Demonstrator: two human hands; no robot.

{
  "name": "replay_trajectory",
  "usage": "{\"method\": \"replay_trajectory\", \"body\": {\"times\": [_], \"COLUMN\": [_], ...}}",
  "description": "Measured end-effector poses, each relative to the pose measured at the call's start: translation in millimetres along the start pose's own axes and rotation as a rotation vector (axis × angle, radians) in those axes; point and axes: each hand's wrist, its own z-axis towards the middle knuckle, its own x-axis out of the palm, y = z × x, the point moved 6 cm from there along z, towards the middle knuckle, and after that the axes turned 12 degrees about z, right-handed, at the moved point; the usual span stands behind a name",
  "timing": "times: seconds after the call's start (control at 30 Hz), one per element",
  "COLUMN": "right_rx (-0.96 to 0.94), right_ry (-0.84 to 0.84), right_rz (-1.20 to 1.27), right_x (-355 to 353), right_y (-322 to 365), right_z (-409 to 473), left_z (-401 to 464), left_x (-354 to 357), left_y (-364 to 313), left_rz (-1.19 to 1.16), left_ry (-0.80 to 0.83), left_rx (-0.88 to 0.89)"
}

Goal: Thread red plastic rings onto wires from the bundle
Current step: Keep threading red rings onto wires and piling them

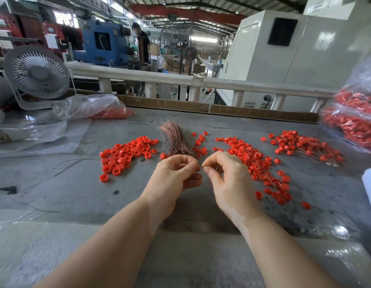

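A bundle of thin copper-coloured wires [176, 138] lies on the grey table [76, 194], just beyond my hands. Loose red plastic rings [126, 154] are heaped to its left. More red rings, several with wires through them [257, 161], spread to the right. My left hand [176, 177] has its fingers curled, pinching something small and red at the fingertips. My right hand [222, 175] pinches a thin wire between thumb and forefinger, its tip almost touching the left fingertips. What the left fingers hold is mostly hidden.
A white desk fan [36, 75] stands at the back left beside a clear bag of red rings [97, 110]. A full plastic bag of threaded rings [355, 119] sits at the right edge. Another pile of threaded rings [305, 146] lies far right. Stray dark wires [76, 161] lie left.
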Motion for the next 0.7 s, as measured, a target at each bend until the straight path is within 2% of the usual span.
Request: {"method": "replay_trajectory", "body": {"times": [0.2, 0.47, 0.6, 0.7], "right_rx": [-0.014, -0.039, -0.007, 0.019], "right_ry": [-0.017, -0.047, -0.084, -0.081], "right_rz": [-0.013, -0.004, 0.046, 0.092], "right_x": [-0.7, -1.9, -4.6, -3.5], "right_y": [-0.6, 1.9, -3.1, -7.0], "right_z": [0.2, 0.7, 0.7, 0.4], "left_z": [-0.8, -1.2, -0.5, -0.5], "left_x": [5.9, 3.7, -1.5, -1.8], "left_y": [-2.1, -1.6, -2.2, -1.1], "left_rz": [-0.101, -0.165, -0.219, -0.158], "left_ry": [0.110, 0.115, 0.051, 0.048], "left_rx": [-0.018, -0.053, -0.039, -0.030]}}
